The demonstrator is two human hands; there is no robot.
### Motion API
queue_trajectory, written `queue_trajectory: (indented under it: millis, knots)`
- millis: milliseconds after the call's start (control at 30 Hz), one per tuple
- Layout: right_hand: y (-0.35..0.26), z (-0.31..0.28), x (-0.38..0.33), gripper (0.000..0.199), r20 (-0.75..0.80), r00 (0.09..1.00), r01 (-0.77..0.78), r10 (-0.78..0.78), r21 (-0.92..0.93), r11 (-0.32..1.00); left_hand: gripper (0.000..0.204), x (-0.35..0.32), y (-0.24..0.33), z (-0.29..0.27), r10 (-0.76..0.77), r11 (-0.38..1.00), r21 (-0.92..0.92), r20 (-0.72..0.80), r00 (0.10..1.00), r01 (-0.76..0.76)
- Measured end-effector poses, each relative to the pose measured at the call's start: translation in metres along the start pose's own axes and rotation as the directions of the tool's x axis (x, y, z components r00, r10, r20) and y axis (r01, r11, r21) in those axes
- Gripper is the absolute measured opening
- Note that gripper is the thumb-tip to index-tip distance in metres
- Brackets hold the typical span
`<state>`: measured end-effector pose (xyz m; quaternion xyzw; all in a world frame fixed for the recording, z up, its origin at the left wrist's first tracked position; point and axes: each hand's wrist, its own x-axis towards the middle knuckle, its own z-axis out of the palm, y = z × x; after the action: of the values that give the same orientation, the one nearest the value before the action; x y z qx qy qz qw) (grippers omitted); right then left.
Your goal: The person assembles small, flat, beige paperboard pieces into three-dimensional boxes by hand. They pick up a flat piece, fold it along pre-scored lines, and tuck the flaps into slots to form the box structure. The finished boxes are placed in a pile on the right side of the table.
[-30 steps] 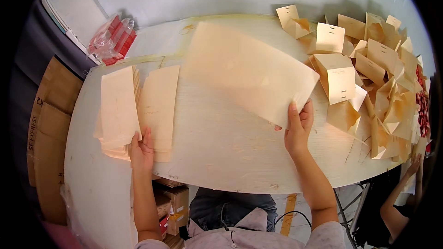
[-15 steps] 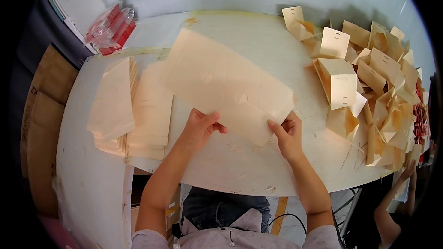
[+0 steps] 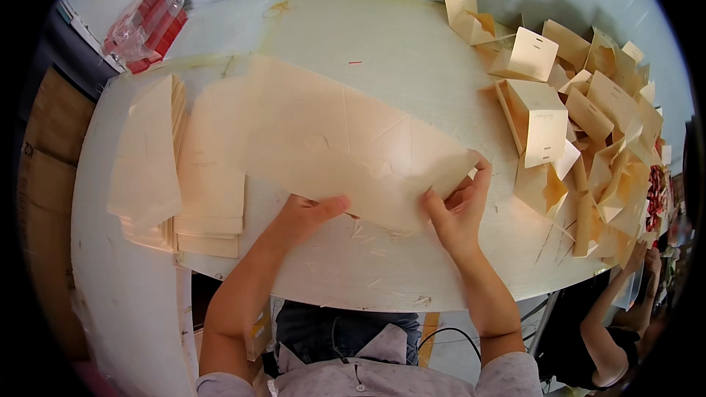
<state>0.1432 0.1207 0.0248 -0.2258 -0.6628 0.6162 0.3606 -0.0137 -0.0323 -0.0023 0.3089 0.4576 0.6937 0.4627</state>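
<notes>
Card sheet: light, thin, bendy, creased; best held by its near edge.
Left hand: gripped that edge.
Right hand: pinched its near-right corner.

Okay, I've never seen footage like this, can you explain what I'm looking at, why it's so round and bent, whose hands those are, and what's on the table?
This is one view from a wide fisheye camera worn on a person's head, looking down, so straight edges curve. The two bare forearms rising from the bottom belong to the wearer. The left hand and right hand both grip the near edge of a flat cream cardboard box blank, held over a pale work table. Stacks of flat blanks lie to the left, a heap of folded boxes to the right, and a red plastic-wrapped packet at the far left. Another person's arm shows at the lower right.
</notes>
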Motion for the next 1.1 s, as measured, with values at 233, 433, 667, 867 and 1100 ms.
queue_trajectory:
  millis: [233, 433, 667, 867, 1100]
  knots:
    - [0.0, 0.0, 0.009, 0.055, -0.042, 0.98, -0.174, 0.194, 0.287, 0.942, 0.02, 0.006, -0.005, -0.003, -0.024, 0.998, 0.051, -0.079, 0.997, 0.028]
    - [0.01, -0.015, 0.009, 0.051, 0.045, 0.998, -0.057, 0.051, 0.136, 0.989, 0.023, 0.006, -0.005, -0.004, 0.002, 0.993, -0.114, -0.192, 0.981, -0.025]
    - [0.001, -0.007, 0.009, 0.05, 0.026, 0.999, -0.027, 0.025, 0.105, 0.994, 0.024, 0.007, -0.002, -0.005, -0.006, 0.987, -0.162, -0.164, 0.986, -0.021]
    - [0.001, -0.007, 0.009, 0.05, 0.001, 1.0, -0.014, 0.014, 0.036, 0.999, 0.024, 0.006, -0.002, -0.001, -0.005, 0.993, -0.121, -0.175, 0.985, -0.016]
    - [-0.001, -0.005, 0.007, 0.056, -0.054, 0.998, -0.005, 0.006, 0.022, 1.0, 0.019, 0.006, 0.0, 0.001, -0.011, 0.999, -0.036, -0.136, 0.991, 0.006]
